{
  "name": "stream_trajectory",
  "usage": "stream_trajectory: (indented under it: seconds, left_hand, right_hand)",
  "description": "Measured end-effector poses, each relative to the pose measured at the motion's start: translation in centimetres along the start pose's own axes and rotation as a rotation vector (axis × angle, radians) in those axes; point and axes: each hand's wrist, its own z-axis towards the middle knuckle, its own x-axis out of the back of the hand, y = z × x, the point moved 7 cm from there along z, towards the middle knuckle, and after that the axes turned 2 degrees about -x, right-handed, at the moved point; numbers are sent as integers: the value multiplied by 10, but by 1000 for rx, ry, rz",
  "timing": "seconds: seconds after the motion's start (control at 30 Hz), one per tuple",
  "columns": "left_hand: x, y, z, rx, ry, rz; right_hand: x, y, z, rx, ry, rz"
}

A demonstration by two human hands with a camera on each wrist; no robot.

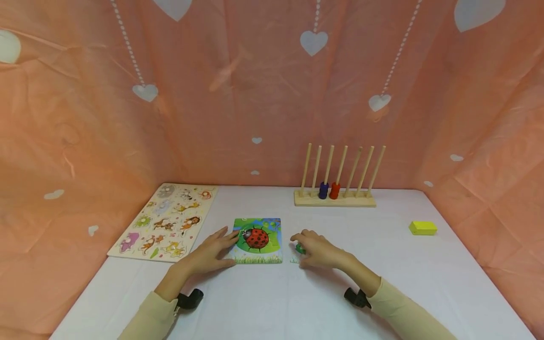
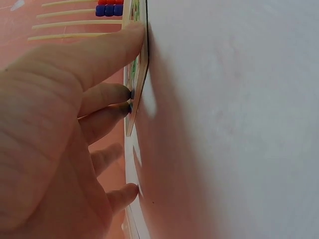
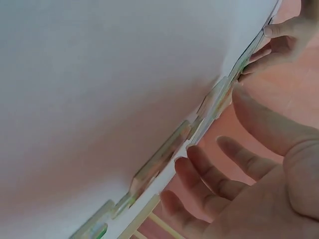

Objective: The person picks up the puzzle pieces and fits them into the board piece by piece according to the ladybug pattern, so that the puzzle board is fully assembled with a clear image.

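A square ladybug picture puzzle point(image 1: 272, 243) lies flat on the white table. My left hand point(image 1: 210, 252) is at its left side, fingers spread and fairly straight. In the left wrist view, the thumb and two fingertips rest on the puzzle board point(image 2: 143, 64). My right hand point(image 1: 320, 250) arches over a green-patterned jigsaw piece point(image 1: 300, 248) just right of the puzzle, mostly hidden under the palm. Loosely bent fingers of that hand, in the right wrist view, stand beside several jigsaw pieces point(image 3: 159, 162) seen edge-on, with the thumb tip close to one.
A wooden animal peg puzzle point(image 1: 170, 222) lies at the left. At the back stands a wooden rack of upright pegs point(image 1: 335, 202) with blue beads point(image 1: 324, 191) and red beads point(image 1: 335, 191). A yellow block point(image 1: 422, 228) sits at the far right. Orange cloth point(image 1: 272, 118) surrounds the table.
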Motion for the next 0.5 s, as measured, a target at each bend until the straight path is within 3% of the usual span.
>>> stream_trajectory:
  seconds: [0.5]
  left_hand:
    - [1,0,1,18,-7,-12]
  right_hand:
    - [-5,-1,3,-2,50,-37]
